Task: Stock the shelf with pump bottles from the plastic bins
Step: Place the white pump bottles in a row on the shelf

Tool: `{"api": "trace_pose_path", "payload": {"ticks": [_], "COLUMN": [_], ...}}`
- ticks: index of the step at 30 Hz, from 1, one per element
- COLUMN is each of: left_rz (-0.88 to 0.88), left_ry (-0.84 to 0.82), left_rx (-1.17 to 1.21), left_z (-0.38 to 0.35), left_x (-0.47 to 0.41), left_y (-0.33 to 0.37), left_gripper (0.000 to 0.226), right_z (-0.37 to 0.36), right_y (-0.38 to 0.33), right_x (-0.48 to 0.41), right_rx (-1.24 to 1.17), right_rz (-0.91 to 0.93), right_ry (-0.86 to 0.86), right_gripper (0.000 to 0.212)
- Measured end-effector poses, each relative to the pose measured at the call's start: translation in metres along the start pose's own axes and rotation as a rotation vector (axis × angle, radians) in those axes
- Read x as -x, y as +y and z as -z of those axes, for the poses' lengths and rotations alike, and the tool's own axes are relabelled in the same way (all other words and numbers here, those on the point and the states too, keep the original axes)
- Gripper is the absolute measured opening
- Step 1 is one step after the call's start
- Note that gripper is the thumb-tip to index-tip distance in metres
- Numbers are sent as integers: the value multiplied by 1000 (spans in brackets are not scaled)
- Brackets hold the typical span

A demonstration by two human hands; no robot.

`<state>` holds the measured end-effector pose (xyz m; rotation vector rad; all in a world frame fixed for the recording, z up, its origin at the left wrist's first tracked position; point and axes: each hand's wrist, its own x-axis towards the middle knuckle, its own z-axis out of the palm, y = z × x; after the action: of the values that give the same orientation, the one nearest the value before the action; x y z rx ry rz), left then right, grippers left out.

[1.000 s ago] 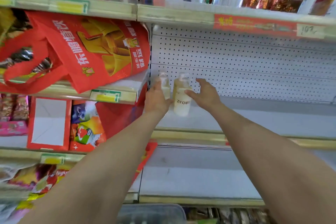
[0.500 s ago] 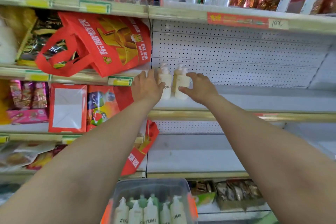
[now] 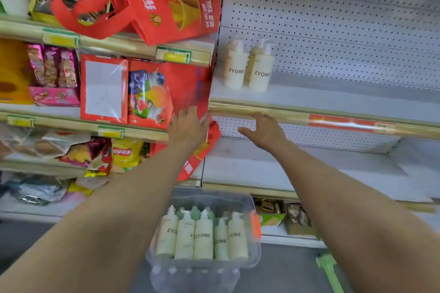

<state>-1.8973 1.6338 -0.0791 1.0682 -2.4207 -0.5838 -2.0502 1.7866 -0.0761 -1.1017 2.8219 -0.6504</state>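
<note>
A clear plastic bin [image 3: 197, 273] sits nearest, packed with upright cream pump bottles [image 3: 203, 238]; the blurred ones behind them look green. Above it the left hand [image 3: 188, 127] and right hand [image 3: 266, 132] hover apart, fingers relaxed and spread, holding nothing. Farther back, two cream bottles [image 3: 234, 69] stand side by side at the left end of the white shelf [image 3: 333, 100].

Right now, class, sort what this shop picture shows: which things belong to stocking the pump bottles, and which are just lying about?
Belong to the job:
- shelf
- two shelf bottles
- bin
- bin bottles
- left hand and right hand, both empty

Just lying about:
- red bag
- crisps
- pink box
</note>
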Motion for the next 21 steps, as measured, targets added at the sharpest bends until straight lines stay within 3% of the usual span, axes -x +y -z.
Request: {"api": "trace_pose_path", "payload": {"ticks": [8,12,18,21], "left_rz": [240,410,615,673], "left_ry": [-293,-495,-699,-728], "left_rx": [63,65,133,126], "left_z": [-114,-177,-259,-283], "left_x": [34,74,129,145], "left_y": [-100,-138,-159,-161], "left_gripper": [49,59,68,68], "right_z": [-137,-201,-279,-303], "right_y": [44,78,140,155], "right_x": [5,27,61,67], "right_rx": [-55,-119,-159,-170], "right_rz": [-127,-219,-537,-632], "right_ry": [-392,-591,-813,-852], "right_gripper": [73,68,84,68]}}
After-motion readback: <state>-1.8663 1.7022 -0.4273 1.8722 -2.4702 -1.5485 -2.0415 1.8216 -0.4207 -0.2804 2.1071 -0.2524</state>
